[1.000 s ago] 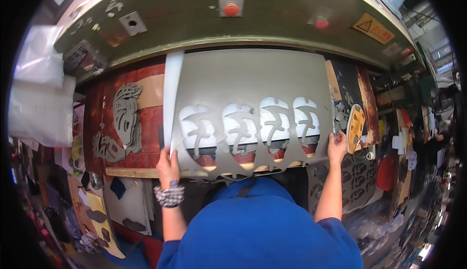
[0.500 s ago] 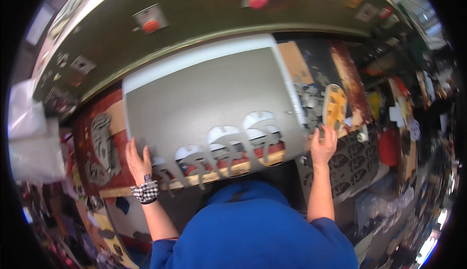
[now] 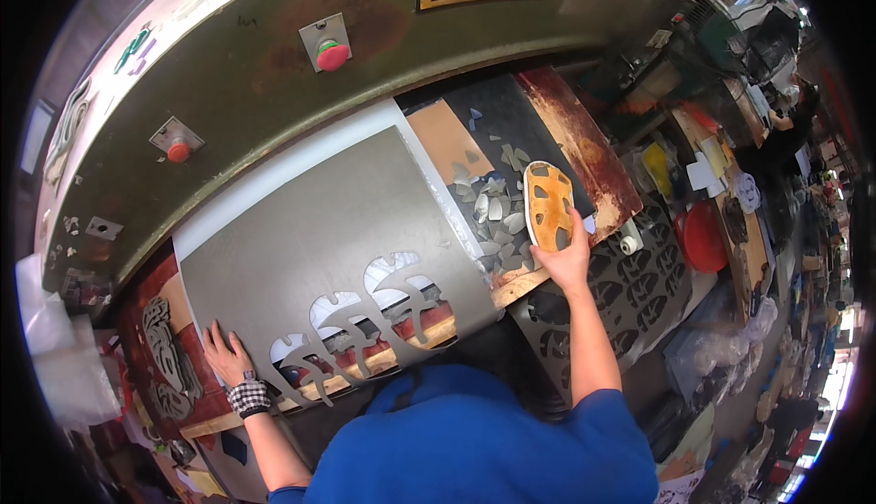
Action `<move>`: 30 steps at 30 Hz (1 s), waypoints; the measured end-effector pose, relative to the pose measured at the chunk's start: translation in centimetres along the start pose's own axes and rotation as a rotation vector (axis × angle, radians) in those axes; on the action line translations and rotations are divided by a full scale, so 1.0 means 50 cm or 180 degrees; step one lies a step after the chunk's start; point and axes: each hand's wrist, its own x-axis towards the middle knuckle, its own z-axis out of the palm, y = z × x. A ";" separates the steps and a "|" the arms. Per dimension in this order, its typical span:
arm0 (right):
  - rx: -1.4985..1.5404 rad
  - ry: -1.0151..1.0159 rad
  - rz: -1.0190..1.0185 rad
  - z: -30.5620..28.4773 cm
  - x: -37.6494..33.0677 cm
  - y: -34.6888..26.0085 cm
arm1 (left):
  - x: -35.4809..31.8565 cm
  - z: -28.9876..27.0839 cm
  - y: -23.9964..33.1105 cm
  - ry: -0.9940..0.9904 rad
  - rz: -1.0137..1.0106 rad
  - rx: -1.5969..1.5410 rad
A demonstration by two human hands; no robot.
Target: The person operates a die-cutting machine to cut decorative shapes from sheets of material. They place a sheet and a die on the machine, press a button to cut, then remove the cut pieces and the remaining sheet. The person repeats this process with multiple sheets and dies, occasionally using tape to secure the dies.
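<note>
Yellow sole-shaped form [image 3: 551, 201] in the right hand [image 3: 568, 259], over the right part of the counter [image 3: 589, 157].

Fingers clasped around the form's near end, whether lifted or resting hard to tell; just left of it, gray scraps [image 3: 495, 209] and a tan panel [image 3: 443, 139]; farther left, a large gray sheet [image 3: 310, 221], cut through along its near edge, on a white sheet [image 3: 283, 178]; at the left edge, the left hand [image 3: 228, 358], fingers spread and grasping nothing; left again, piled gray cut pieces [image 3: 172, 358]; along the far side, a green machine beam [image 3: 246, 107].
</note>
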 end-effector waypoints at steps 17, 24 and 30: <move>0.6368 -0.0691 0.2149 0.031 -0.095 -0.045 | -0.001 0.003 -0.006 0.0053 -0.0063 -0.0016; 0.7097 -0.0392 0.2996 0.030 -0.081 -0.101 | 0.001 -0.012 0.019 0.0174 -0.0026 -0.0130; 0.6388 -0.1354 0.1908 0.073 -0.153 -0.207 | 0.004 -0.036 0.052 0.0175 -0.0028 -0.0042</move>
